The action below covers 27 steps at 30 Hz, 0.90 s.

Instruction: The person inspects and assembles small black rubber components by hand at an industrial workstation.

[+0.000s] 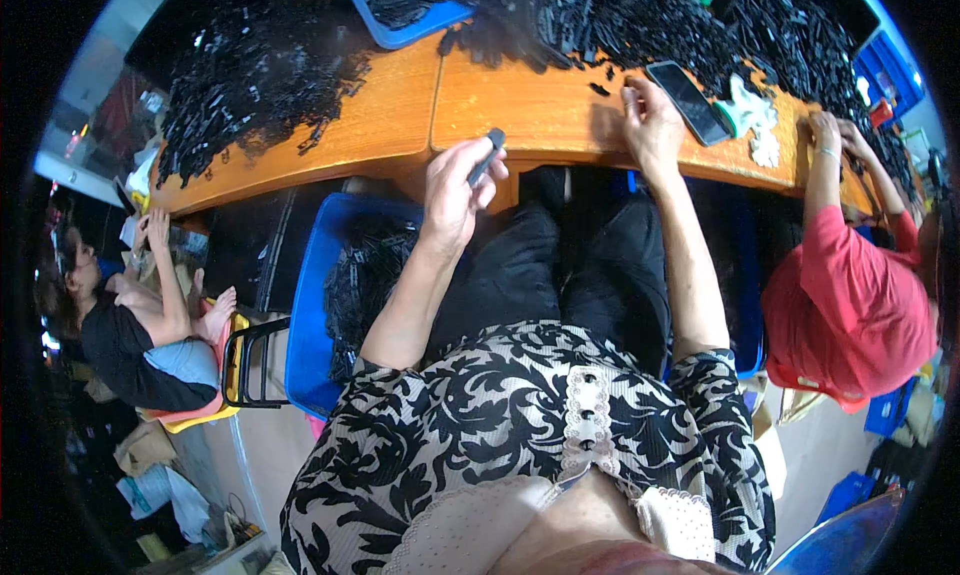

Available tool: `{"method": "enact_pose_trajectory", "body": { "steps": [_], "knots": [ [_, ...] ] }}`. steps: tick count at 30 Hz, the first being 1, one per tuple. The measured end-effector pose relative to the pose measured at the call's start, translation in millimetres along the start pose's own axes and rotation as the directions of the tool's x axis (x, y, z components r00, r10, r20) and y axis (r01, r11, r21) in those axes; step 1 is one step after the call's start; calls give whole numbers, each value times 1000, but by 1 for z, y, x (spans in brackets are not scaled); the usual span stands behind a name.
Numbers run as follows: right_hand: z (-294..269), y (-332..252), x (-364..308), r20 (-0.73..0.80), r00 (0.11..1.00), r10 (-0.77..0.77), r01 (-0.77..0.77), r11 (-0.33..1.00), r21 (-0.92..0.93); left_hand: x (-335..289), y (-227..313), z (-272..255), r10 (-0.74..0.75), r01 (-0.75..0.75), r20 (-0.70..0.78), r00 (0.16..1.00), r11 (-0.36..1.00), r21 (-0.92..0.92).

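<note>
My left hand [455,190] is raised just in front of the table's near edge, its fingers closed around a small, dark, flat strip [486,157]. Over the orange wooden table [520,115], my right hand [655,130] has its thumb and fingers bent together beside a dark phone [690,102]. Whatever its fingertips hold, if anything, is too small to make out. A heap of small black strips [640,25] lies beyond my right hand, and a second black heap [250,75] covers the table's left part.
A blue tray [410,32] sits at the back. White-and-green crumpled cloth [752,120] lies right of the phone. A blue bin [305,305] holding black pieces stands by my left arm. One person in red [850,305] works at right; another [150,325] sits at left.
</note>
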State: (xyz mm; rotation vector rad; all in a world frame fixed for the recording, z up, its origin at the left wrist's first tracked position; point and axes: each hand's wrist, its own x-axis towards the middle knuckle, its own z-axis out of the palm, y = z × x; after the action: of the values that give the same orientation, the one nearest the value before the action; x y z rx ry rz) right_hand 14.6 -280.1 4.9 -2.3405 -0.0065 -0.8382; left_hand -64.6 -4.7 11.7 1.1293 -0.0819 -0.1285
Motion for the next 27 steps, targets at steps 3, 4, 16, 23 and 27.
{"method": "enact_pose_trajectory", "body": {
  "steps": [3, 4, 16, 23, 27],
  "knots": [
    [14, 30, 22, -53, 998, 32, -46, 958, -283, 33, 9, 13, 110, -89, -195, 975, 989, 116],
    [18, 26, 25, 16, 996, 84, -74, 945, -319, 51, 11, 7, 237, -204, -193, 952, 963, 178],
    [31, 32, 27, 37, 983, -179, 182, 936, -301, 207, 26, -3, 186, 230, -282, 941, 259, 938],
    [37, 18, 33, 182, 970, -160, 201, 950, -239, 168, 6, -13, 444, 17, -43, 895, 62, 998],
    [32, 24, 28, 200, 959, -200, 255, 917, -306, 127, -5, -18, 498, -49, 30, 867, 26, 998]
  ]
}}
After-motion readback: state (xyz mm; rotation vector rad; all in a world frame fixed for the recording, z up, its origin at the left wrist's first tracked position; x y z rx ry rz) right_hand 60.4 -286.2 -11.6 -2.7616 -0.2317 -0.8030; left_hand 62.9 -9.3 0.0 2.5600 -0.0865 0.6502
